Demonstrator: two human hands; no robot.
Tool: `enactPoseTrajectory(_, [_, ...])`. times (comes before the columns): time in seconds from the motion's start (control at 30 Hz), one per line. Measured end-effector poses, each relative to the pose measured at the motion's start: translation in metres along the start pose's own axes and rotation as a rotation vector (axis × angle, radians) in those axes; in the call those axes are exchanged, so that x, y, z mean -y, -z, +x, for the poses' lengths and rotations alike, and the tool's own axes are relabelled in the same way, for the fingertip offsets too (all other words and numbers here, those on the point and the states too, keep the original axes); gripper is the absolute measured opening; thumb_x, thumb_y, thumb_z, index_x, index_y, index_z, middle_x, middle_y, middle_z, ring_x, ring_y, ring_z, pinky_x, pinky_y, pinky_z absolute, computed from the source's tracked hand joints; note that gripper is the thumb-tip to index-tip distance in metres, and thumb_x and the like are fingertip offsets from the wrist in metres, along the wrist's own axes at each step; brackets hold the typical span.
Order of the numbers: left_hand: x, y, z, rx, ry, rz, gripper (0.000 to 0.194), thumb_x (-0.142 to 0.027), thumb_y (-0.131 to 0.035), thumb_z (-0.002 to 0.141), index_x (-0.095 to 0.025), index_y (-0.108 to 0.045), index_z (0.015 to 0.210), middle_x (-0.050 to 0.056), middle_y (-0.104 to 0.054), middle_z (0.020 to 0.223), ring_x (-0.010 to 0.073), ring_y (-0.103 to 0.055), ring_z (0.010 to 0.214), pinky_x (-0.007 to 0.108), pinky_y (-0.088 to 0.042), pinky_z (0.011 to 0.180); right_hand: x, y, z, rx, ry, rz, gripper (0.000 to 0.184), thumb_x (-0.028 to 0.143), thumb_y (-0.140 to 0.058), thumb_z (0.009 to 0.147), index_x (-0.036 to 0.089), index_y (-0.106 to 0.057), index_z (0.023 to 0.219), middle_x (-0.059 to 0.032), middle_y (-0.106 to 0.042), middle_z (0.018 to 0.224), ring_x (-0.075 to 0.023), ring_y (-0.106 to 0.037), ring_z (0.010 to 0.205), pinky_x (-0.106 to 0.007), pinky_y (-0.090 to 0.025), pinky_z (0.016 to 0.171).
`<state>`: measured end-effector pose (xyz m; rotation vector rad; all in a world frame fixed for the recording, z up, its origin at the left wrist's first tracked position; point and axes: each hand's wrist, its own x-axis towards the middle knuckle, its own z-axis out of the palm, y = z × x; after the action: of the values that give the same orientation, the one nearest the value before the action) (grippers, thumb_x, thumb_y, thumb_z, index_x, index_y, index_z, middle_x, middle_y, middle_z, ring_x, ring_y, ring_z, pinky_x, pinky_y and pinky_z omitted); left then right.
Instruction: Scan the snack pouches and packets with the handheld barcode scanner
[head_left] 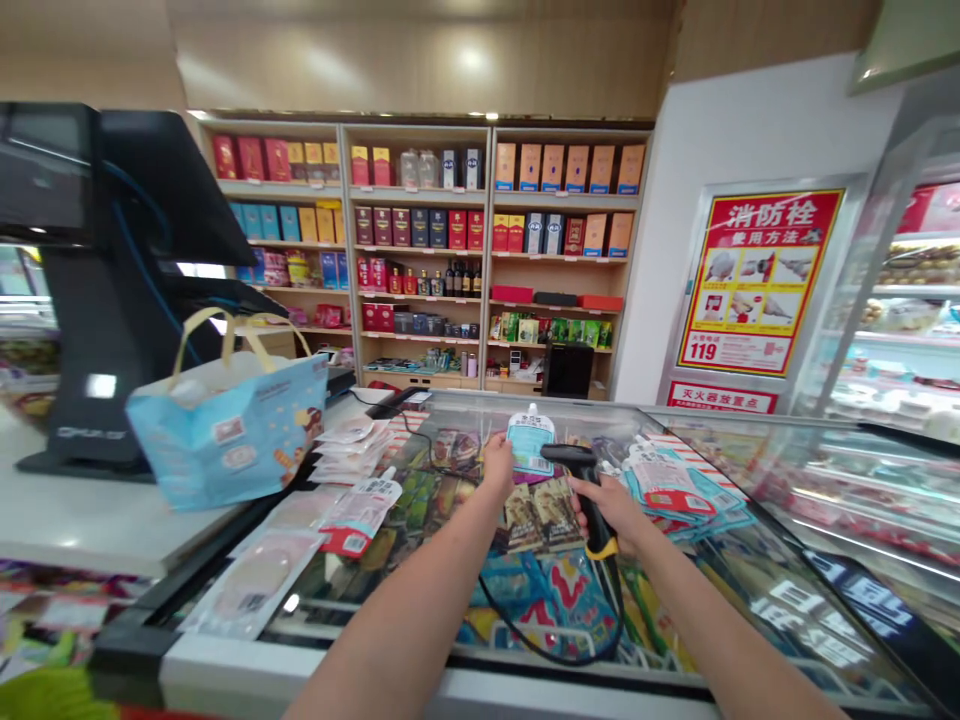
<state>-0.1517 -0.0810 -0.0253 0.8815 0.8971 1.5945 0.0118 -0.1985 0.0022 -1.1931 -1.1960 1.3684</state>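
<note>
Left hand (498, 463) grips a blue-and-white spouted pouch (531, 447) by its side edge, thumb and fingers closed on it. The pouch is held upright, spout up, over the middle of the glass surface (324, 592), toward its far edge; whether it touches the glass I cannot tell. Right hand (609, 508) is wrapped around the handle of a black-and-yellow scanner (597, 522), whose head points left at the pouch and lies just beside it. From the handle's base a black cable (585, 662) loops down toward the near edge of the surface.

Along the right edge lies an overlapping pile of similar pouches (679, 492), some showing red labels. Toward the left edge a red-and-white pouch (361, 517) lies flat, partly over clear flat packets (253, 582) that reach toward the near left corner. Farther along that edge sits a stack of packets (351, 448), next to a light-blue bag (225, 440) with yellow handles. Colourful packages (546, 515) show through the glass. Beyond the far edge stand shelves (420, 200) of boxes and bottles.
</note>
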Motion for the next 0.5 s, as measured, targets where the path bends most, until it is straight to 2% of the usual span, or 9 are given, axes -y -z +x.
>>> enactPoseTrajectory(0.1, [-0.028,0.03,-0.009,-0.01,-0.003,0.041,0.016,-0.022,-0.06,0.065,-0.015,-0.057,0.079,-0.006,-0.051,0.052,0.0083,-0.044,0.043,0.021,-0.038,0.047,0.005,-0.027,-0.002,0.066,0.0,0.04,0.028,0.038,-0.067,0.073,0.019,-0.047,0.068,0.0044,-0.053,0.047,-0.0095,-0.047,0.035,-0.022,-0.043,0.035])
enactPoseTrajectory(0.27, [-0.079,0.115,-0.033,-0.052,-0.1,0.115,0.018,-0.022,-0.063,0.062,-0.014,-0.06,0.078,-0.003,-0.056,0.057,0.0088,-0.048,0.045,0.021,-0.039,0.048,0.008,-0.092,-0.005,0.159,-0.026,0.067,0.027,0.037,-0.065,0.073,0.018,-0.047,0.064,0.0044,-0.052,0.046,-0.0087,-0.046,0.034,-0.022,-0.042,0.034])
enactPoseTrajectory(0.4, [-0.111,0.18,-0.053,-0.173,-0.121,0.188,0.016,-0.02,-0.058,0.065,-0.016,-0.061,0.08,-0.004,-0.055,0.054,0.0104,-0.047,0.044,0.022,-0.038,0.047,0.003,-0.143,-0.006,0.23,-0.041,0.074,0.023,0.033,-0.062,0.075,0.018,-0.048,0.065,0.0046,-0.052,0.047,-0.0085,-0.045,0.034,-0.022,-0.041,0.033])
enactPoseTrajectory(0.5, [-0.125,0.217,-0.063,-0.276,-0.16,0.322,0.015,-0.014,-0.052,0.064,-0.016,-0.061,0.076,-0.002,-0.056,0.054,0.0122,-0.048,0.046,0.023,-0.038,0.048,-0.006,-0.171,-0.003,0.265,-0.048,0.052,0.024,0.035,-0.063,0.074,0.018,-0.047,0.066,0.0051,-0.052,0.046,-0.0085,-0.045,0.033,-0.022,-0.042,0.034])
